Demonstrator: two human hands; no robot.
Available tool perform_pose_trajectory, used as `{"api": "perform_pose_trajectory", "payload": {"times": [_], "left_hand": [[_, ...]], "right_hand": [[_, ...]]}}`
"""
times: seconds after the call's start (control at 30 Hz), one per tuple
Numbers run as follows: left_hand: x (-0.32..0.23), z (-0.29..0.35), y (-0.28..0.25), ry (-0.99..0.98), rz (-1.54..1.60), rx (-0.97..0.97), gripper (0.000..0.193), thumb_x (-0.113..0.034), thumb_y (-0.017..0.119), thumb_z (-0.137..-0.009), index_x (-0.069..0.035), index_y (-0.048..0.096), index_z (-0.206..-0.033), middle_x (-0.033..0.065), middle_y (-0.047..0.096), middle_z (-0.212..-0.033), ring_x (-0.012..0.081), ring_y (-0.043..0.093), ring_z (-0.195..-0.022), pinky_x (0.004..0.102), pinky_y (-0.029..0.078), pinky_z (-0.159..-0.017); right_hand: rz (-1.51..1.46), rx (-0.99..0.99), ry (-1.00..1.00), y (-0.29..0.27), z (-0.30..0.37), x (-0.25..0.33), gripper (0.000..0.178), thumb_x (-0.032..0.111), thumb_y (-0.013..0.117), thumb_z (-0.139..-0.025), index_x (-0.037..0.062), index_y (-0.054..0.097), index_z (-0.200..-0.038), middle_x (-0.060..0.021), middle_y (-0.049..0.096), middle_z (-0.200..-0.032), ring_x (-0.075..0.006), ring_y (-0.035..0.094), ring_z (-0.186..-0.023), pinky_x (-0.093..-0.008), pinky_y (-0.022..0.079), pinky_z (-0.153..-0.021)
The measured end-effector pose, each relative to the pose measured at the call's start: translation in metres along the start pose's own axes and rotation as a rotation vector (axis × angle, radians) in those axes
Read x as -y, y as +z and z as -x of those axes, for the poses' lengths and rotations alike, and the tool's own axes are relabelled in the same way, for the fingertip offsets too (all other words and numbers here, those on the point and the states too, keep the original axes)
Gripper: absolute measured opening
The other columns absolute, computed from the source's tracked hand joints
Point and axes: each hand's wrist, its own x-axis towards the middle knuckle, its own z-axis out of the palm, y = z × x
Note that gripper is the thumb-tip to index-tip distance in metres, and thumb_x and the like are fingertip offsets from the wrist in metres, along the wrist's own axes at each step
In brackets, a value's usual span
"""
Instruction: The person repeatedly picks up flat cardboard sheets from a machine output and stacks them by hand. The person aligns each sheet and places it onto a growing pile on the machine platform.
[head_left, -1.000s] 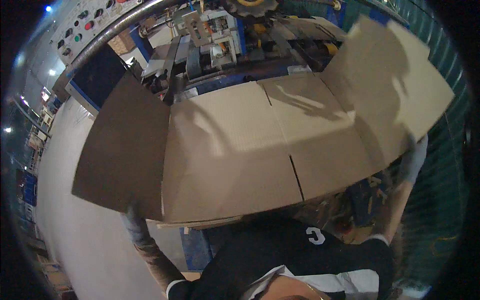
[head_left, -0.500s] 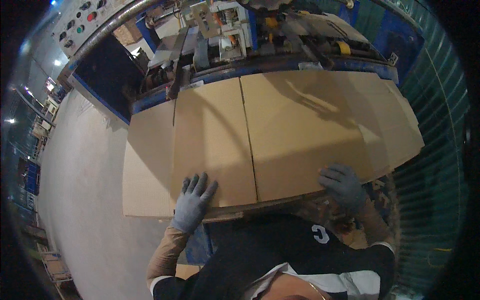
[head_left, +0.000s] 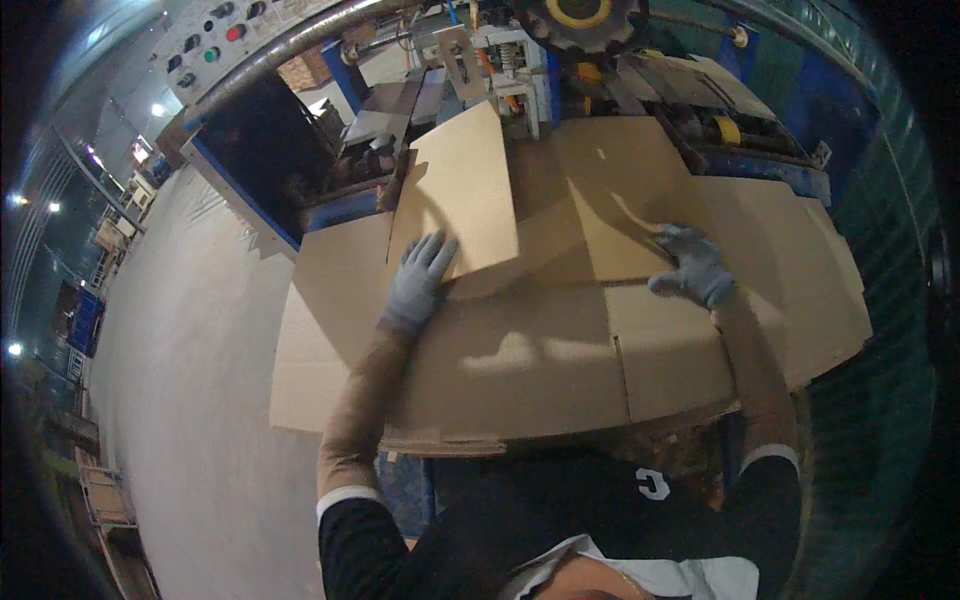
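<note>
A cardboard sheet (head_left: 625, 200) lies at the machine's front, its far edge among the machine parts. Its left flap (head_left: 462, 190) is bent upward and catches the light. My left hand (head_left: 415, 280), in a grey glove, rests with fingers stretched out on the flap's near left part. On the right, my gloved right hand (head_left: 694, 268) lies against the sheet's near right part, thumb and fingers apart. Beneath the sheet is a stack of flat cardboard blanks (head_left: 500, 360) with slots cut in them. What lies under my palms is hidden.
The blue machine (head_left: 250, 150) stands ahead, with rails, rollers and a dark toothed wheel (head_left: 580, 20). At upper left is a control panel (head_left: 215, 40) with coloured buttons. Grey floor (head_left: 180, 370) stretches to the left; a green corrugated wall (head_left: 880, 400) stands at right.
Both hands have moved forward, away from my body. The top sheet has slid toward the machine, its left flap now raised, uncovering the blanks below. The view has shifted slightly.
</note>
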Motion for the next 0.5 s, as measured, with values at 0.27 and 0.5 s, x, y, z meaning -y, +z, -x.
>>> {"api": "perform_pose_trajectory", "payload": {"times": [0.27,0.5], "left_hand": [[0.001,-0.043,0.023,-0.563,-0.297,0.055,0.071,-0.033,0.065,-0.081,-0.004,0.039,-0.14,0.0184,0.046,-0.137,0.0331,0.043,-0.128,0.0519,0.029,-0.108],[-0.032,0.114,-0.075,-1.015,-0.037,-0.288,0.076,-0.043,0.069,-0.082,0.004,0.042,-0.135,0.0259,0.046,-0.136,0.0405,0.044,-0.126,0.0426,0.039,-0.102]], "right_hand": [[0.388,-0.336,0.052,0.05,-0.041,-0.015,0.053,0.041,0.068,-0.079,0.0101,0.057,-0.12,-0.0144,0.058,-0.123,-0.0343,0.053,-0.115,-0.0459,0.041,-0.098],[0.317,-0.391,0.139,-0.004,0.106,-0.031,0.026,0.019,0.057,-0.086,0.0082,0.063,-0.109,-0.0127,0.06,-0.112,-0.0326,0.058,-0.104,-0.0426,0.046,-0.095]]}}
